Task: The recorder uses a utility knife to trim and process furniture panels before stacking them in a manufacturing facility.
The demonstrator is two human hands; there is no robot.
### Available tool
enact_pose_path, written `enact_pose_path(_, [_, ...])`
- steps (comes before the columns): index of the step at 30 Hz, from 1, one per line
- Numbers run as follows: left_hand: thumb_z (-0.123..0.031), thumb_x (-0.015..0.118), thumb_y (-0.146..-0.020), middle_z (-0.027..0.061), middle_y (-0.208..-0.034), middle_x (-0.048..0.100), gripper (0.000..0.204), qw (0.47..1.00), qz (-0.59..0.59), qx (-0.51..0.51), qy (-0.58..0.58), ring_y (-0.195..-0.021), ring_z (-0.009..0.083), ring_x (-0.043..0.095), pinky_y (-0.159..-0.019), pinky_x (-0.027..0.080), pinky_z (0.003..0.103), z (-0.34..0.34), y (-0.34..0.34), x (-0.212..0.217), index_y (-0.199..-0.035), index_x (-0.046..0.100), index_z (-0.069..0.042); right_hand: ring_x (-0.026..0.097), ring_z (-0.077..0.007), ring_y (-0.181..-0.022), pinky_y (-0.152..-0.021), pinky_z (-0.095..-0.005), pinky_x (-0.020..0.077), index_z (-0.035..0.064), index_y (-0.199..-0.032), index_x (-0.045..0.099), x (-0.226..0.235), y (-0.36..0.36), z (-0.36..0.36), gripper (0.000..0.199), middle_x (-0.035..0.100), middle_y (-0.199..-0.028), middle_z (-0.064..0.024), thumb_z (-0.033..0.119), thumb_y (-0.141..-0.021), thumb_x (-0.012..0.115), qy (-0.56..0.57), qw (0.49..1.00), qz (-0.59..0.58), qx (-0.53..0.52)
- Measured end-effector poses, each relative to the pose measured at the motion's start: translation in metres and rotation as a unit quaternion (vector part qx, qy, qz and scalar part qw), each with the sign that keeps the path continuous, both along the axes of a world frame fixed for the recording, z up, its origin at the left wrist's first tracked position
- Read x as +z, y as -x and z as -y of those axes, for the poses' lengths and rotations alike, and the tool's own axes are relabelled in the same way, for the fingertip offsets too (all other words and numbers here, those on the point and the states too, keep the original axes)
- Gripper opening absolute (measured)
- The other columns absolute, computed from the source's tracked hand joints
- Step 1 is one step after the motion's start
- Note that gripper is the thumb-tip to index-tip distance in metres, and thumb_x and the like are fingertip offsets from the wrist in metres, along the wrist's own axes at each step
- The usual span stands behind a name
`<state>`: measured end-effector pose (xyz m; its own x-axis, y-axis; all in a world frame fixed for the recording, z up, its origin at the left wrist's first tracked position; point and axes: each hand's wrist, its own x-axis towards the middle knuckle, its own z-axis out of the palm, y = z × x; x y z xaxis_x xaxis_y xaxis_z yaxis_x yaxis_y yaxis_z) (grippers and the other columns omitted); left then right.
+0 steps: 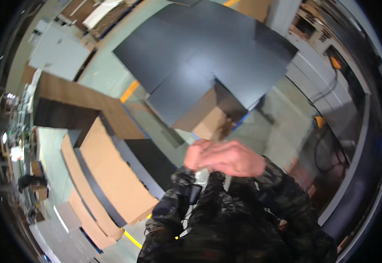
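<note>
My left hand (pixel 194 154) and my right hand (pixel 238 158) are brought together in front of my body, the right one crossing over toward the left. Motion smears the fingers, so whether they hold anything does not show. A small pale, see-through patch (pixel 201 177) appears just below the hands; its kind is unclear. Beyond the hands lies a stack of large dark grey panels (pixel 226 48), with a brown cardboard piece (pixel 204 116) at its near corner.
Long brown boards (pixel 112 171) lie stacked on the left, beside a wood-coloured panel (pixel 85 98). On the right, a grey machine bed (pixel 327 83) carries cables and a yellow-orange device (pixel 318 122). A bent-over person (pixel 32 182) is at the far left.
</note>
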<state>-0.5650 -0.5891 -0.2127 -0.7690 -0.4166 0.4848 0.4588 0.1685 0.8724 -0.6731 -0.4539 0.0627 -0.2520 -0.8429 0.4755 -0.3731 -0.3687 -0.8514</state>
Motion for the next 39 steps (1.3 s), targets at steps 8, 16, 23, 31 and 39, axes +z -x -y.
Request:
enact_pose_path(8, [-0.017,0.07,-0.087,0.0168,-0.092,0.07,0.019,0.911,0.364,0.028,0.191,-0.08,0.0339,0.067,-0.073,0.053,0.037,0.103,0.037,0.054,-0.1,0.071,-0.002,0.068,-0.0293,-0.097,-0.085,-0.0351,0.0531,0.0006,-0.12,0.063,-0.035,0.072,0.019,0.037,0.069,-0.111,-0.016,0.009,-0.085,0.068,-0.116,0.981,0.009,-0.153])
enact_pose_path(16, [-0.027,0.068,-0.091,0.0152,-0.097,0.07,0.029,0.906,0.351,0.043,0.233,-0.094,0.0318,0.066,-0.082,0.052,0.04,0.145,0.066,0.012,-0.109,0.07,-0.003,0.07,-0.0221,-0.09,-0.08,-0.0322,0.0532,0.003,-0.117,0.065,-0.112,0.109,-0.05,0.03,0.072,-0.099,-0.0122,0.013,-0.089,0.066,-0.26,0.938,0.137,-0.186])
enact_pose_path(23, [-0.025,0.068,-0.088,0.0138,-0.092,0.069,0.025,0.871,0.378,0.042,0.311,-0.087,0.0339,0.063,-0.082,0.048,0.043,0.161,0.099,-0.008,-0.103,0.072,-0.006,0.066,-0.0135,-0.093,-0.083,-0.0294,0.0521,0.0011,-0.118,0.065,-0.134,0.094,-0.079,0.029,0.072,-0.102,-0.0096,0.014,-0.093,0.066,-0.399,0.852,0.259,-0.219])
enact_pose_path(31, [-0.028,0.067,-0.088,0.0109,-0.089,0.068,0.023,0.84,0.372,0.021,0.395,-0.086,0.0345,0.061,-0.082,0.048,0.044,0.18,0.1,-0.043,-0.096,0.074,-0.008,0.066,-0.0157,-0.084,-0.079,-0.0303,0.0521,0.0022,-0.116,0.066,-0.139,0.068,-0.063,0.027,0.072,-0.1,-0.0117,0.016,-0.093,0.065,-0.392,0.83,0.279,-0.281])
enact_pose_path(39, [-0.023,0.065,-0.089,0.0102,-0.089,0.065,0.017,0.844,0.401,0.016,0.356,-0.084,0.034,0.06,-0.079,0.05,0.043,0.178,0.103,-0.038,-0.096,0.073,-0.01,0.066,-0.014,-0.092,-0.082,-0.0293,0.052,-0.0008,-0.115,0.066,-0.136,0.068,-0.044,0.025,0.072,-0.102,-0.0098,0.014,-0.095,0.063,-0.403,0.835,0.263,-0.267])
